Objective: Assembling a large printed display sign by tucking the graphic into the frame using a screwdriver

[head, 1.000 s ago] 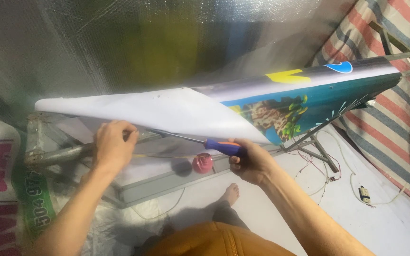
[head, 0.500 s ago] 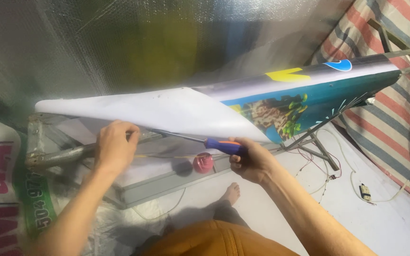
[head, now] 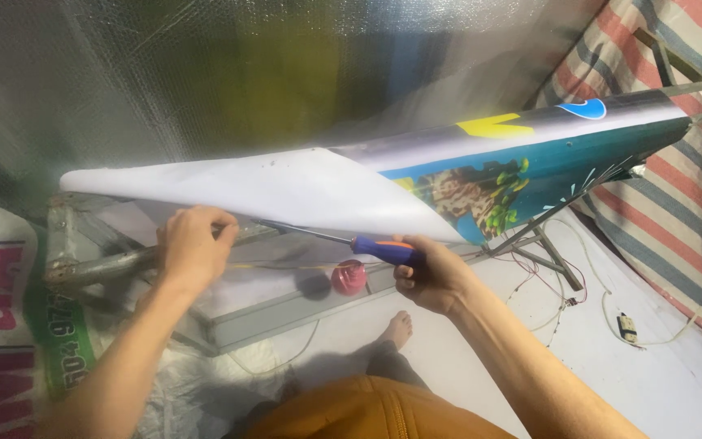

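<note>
My right hand is closed around the blue-and-orange handle of a screwdriver, its shaft running up and to the left under the curled white underside of the printed banner. My left hand is curled shut on the metal frame just beyond the tip – the banner's edge lies right above my knuckles. A small red spool sits between my hands – my bare foot is below the right one
</note>
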